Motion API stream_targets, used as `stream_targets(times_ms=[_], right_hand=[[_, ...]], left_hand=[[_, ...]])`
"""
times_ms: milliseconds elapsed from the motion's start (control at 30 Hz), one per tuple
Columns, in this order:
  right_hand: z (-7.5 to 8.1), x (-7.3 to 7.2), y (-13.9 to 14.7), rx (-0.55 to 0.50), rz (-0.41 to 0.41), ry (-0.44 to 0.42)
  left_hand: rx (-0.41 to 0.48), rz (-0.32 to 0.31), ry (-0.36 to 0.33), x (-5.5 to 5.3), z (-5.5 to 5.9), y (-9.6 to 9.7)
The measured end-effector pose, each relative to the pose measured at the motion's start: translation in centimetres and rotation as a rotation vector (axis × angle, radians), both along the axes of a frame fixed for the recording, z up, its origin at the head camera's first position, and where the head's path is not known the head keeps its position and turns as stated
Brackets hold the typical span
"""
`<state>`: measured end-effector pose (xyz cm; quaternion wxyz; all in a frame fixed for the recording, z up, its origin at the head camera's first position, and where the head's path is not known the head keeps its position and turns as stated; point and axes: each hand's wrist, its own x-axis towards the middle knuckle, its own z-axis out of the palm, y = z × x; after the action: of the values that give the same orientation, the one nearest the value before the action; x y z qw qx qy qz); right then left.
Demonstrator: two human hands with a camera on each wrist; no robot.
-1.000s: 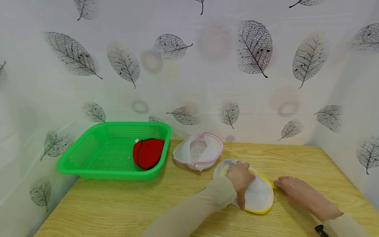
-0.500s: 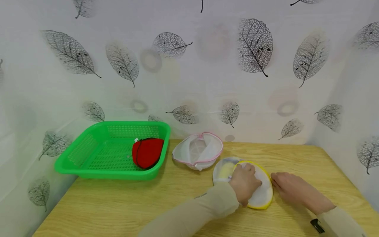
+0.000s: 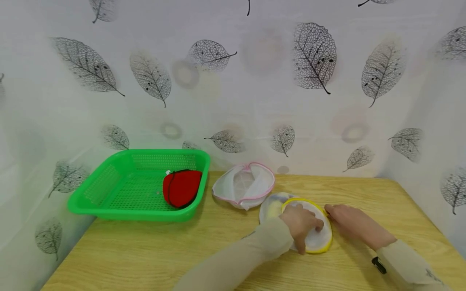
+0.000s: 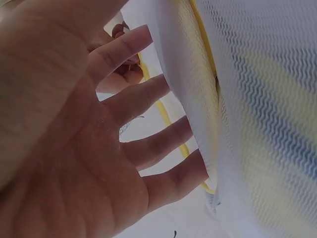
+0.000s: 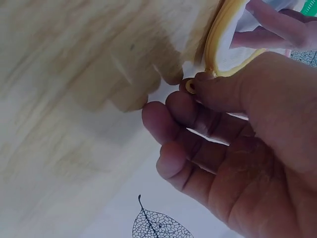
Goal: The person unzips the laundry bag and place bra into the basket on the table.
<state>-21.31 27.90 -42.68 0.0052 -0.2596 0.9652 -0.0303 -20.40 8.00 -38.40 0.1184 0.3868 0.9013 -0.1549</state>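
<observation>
A white mesh laundry bag with yellow zip edging lies on the table. Through its mesh, yellow and blue stripes show in the left wrist view. My left hand rests on the bag. In the left wrist view its fingers are extended and their tips go behind a fold of the white fabric. At the bag's right edge, my right hand pinches a small yellow zip pull between thumb and forefinger. The other right fingers are loosely bent.
A second white mesh bag with pink edging stands gaping behind the first. At the left, a green plastic basket holds a red pouch with a black cord. A leaf-printed sheet hangs behind the wooden table.
The yellow-edged part of the bag has shifted left, and more of its striped side shows. My right hand has moved left and slightly away, along with the zip end.
</observation>
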Motion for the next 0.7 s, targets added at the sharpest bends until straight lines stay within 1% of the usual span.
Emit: stream_targets(times_ms=[133, 233, 367, 433, 700], right_hand=[[-0.02, -0.38, 0.08, 0.011, 0.007, -0.012], [-0.15, -0.45, 0.22, 0.014, 0.019, 0.008], [-0.37, -0.33, 0.50, 0.029, 0.026, 0.046], [-0.44, -0.24, 0.64, 0.036, 0.025, 0.065], [-0.54, 0.07, 0.99, 0.060, 0.069, 0.165]], left_hand=[[0.022, -0.026, 0.033, -0.18, 0.01, -0.18], [0.050, -0.025, 0.048, -0.31, 0.06, -0.32], [0.102, 0.004, 0.030, -0.37, 0.11, -0.47], [0.116, 0.005, 0.027, -0.41, 0.13, -0.52], [0.111, -0.015, 0.008, -0.88, 0.32, -0.53]])
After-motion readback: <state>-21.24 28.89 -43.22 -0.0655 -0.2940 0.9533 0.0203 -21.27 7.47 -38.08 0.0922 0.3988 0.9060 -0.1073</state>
